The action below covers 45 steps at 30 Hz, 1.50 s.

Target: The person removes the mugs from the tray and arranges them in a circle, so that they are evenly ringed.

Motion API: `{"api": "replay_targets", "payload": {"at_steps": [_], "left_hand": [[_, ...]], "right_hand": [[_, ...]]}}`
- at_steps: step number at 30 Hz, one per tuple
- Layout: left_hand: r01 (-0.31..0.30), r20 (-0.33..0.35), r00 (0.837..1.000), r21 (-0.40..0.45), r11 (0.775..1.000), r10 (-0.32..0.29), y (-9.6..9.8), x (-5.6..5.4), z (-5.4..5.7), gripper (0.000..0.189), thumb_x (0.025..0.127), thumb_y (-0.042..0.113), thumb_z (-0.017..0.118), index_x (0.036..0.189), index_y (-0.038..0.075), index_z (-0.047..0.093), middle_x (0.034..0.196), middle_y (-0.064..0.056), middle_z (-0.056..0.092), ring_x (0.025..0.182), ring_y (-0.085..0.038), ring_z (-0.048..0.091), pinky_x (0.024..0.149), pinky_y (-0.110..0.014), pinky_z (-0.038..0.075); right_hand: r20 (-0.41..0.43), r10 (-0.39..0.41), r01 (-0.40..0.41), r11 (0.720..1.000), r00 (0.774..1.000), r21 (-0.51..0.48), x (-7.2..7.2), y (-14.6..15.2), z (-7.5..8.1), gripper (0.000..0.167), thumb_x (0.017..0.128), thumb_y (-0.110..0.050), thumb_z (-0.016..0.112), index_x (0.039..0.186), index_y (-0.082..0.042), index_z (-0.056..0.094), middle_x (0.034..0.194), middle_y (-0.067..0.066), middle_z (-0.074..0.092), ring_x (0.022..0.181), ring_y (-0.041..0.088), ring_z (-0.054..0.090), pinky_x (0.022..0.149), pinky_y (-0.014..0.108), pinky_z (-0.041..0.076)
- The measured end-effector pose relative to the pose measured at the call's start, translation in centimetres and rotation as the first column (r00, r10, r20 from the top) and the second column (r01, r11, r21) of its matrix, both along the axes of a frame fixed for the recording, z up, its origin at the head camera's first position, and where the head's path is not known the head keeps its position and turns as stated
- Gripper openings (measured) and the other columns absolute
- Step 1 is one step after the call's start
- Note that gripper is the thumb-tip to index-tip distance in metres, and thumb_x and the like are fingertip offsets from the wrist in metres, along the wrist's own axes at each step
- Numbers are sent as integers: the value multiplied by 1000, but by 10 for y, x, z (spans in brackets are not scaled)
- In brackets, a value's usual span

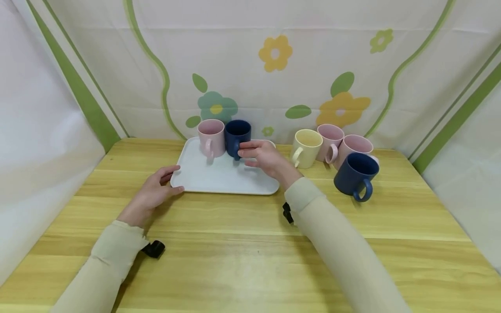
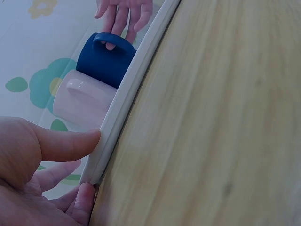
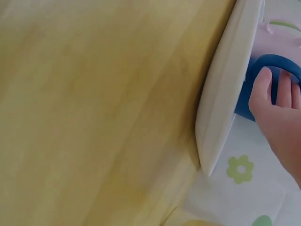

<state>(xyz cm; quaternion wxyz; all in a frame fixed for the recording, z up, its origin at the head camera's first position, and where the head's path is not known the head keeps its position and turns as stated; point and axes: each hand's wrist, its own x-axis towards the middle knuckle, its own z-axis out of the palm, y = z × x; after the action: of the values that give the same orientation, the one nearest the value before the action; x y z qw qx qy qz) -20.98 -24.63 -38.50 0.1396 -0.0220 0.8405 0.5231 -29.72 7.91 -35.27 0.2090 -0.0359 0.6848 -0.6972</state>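
Observation:
A white tray [image 1: 219,178] lies on the wooden table with a pink mug [image 1: 212,139] and a navy blue mug [image 1: 237,134] standing upright side by side at its back. My left hand [image 1: 156,189] holds the tray's front-left corner; the thumb [image 2: 70,145] lies on the rim and the other fingers reach around the corner. At the navy mug my right hand [image 1: 266,160] has its fingers extended beside the handle [image 2: 115,41], thumb apart from them. A fingertip shows through the handle loop in the left wrist view.
To the right of the tray stand a yellow mug [image 1: 306,150], two pink mugs, one at the back [image 1: 328,141] and one nearer [image 1: 352,150], and another navy mug [image 1: 354,176]. A flowered cloth [image 1: 242,52] hangs behind the table [image 1: 219,261].

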Motion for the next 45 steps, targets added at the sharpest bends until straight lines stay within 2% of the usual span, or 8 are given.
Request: {"api": "replay_targets", "payload": {"at_steps": [7,14,17,22,27,30,34,45], "left_hand": [[-2,-13,1000,-5,1000,2,1,-1,0,80,102,12,70,169,11,27,175,-24,24,161,-43,24,129,-60,24],[-6,-27,1000,-6,1000,6,0,-3,-3,80,102,10,70,169,11,27,174,-25,25,160,-44,26,127,-58,27],[0,-24,1000,2,1000,0,0,-3,-4,80,102,11,70,169,11,27,174,-25,25,160,-44,24,128,-60,25],[6,-15,1000,10,1000,-6,1,-3,-4,80,102,11,70,169,11,26,174,-25,24,160,-43,23,128,-59,23],[-3,-16,1000,-3,1000,3,1,-3,-2,81,102,11,70,169,11,26,174,-25,24,161,-43,24,128,-59,25],[-5,-10,1000,-4,1000,4,1,-1,-1,80,102,11,69,169,11,26,174,-25,24,161,-43,23,128,-59,24],[7,-13,1000,2,1000,-7,1,1,1,80,103,11,68,169,10,25,174,-25,23,161,-43,23,128,-59,24],[-1,-2,1000,7,1000,1,1,0,0,80,102,11,69,170,12,25,175,-24,22,161,-42,23,129,-59,23]], "right_hand": [[32,53,-51,998,998,-48,-3,-7,-3,48,105,0,61,151,6,51,155,23,57,151,29,50,125,53,38],[68,34,-27,995,997,-99,-4,-14,-6,49,104,1,61,151,7,50,159,22,54,150,29,51,126,53,38],[76,19,-12,996,997,-90,-4,-14,-7,43,104,0,62,146,8,55,157,25,54,140,29,58,124,51,40],[91,-1,7,998,996,-68,-3,-13,-9,27,105,-6,64,129,6,65,143,27,63,112,22,68,121,47,45],[104,17,-10,998,994,-64,-2,-13,-10,21,106,-17,66,115,3,69,106,11,71,93,15,72,119,47,46],[107,38,-31,998,994,-63,-1,-13,-10,22,108,-20,64,104,1,70,91,5,71,88,14,73,118,48,46],[116,41,-34,997,992,-65,1,-13,-9,24,108,-20,64,92,-3,71,85,5,73,86,15,75,116,48,47],[96,5,1,997,995,-73,8,-8,-9,22,106,-15,66,88,-3,71,82,5,71,90,16,76,112,45,48]]}}
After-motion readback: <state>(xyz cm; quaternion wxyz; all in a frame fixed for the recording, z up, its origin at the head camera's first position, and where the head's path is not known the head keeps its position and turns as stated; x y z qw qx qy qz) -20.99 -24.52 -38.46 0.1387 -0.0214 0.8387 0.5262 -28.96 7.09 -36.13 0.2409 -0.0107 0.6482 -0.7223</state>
